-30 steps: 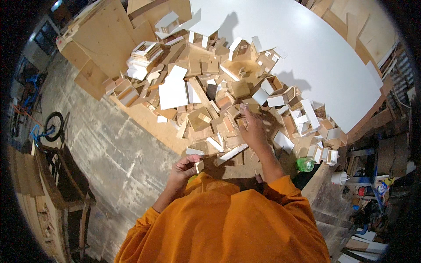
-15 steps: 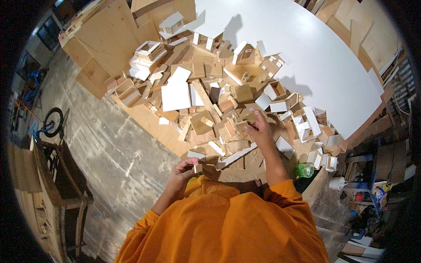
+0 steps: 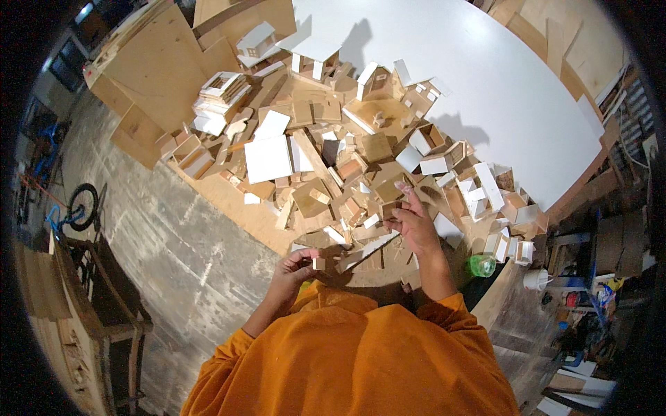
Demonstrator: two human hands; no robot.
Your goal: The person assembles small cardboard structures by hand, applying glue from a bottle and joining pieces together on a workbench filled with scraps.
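Observation:
Near the front edge of the worktable, my left hand (image 3: 291, 272) pinches a small pale wooden block (image 3: 319, 264) between thumb and fingers. My right hand (image 3: 418, 227) reaches over the pile of wood pieces, its index finger stretched out and thumb apart, with nothing visible in its grasp. Just beyond its fingers lies a square brown wooden panel (image 3: 390, 186); whether the fingertips touch it I cannot tell. A long pale strip with an uneven edge (image 3: 368, 251) lies between my two hands. Scraps and small box-like wooden parts surround the right hand.
Small model houses, among them a white-roofed one (image 3: 316, 55), stand toward the back. A white board (image 3: 451, 55) covers the far right. Stacked plywood (image 3: 146, 55) rises at the far left. A green translucent container (image 3: 481, 265) sits at the near right, beside a white cup (image 3: 535, 279).
My right hand has drawn slightly nearer to me, its fingers still spread. The left hand keeps the block, now turned a little. The whole view has shifted slightly.

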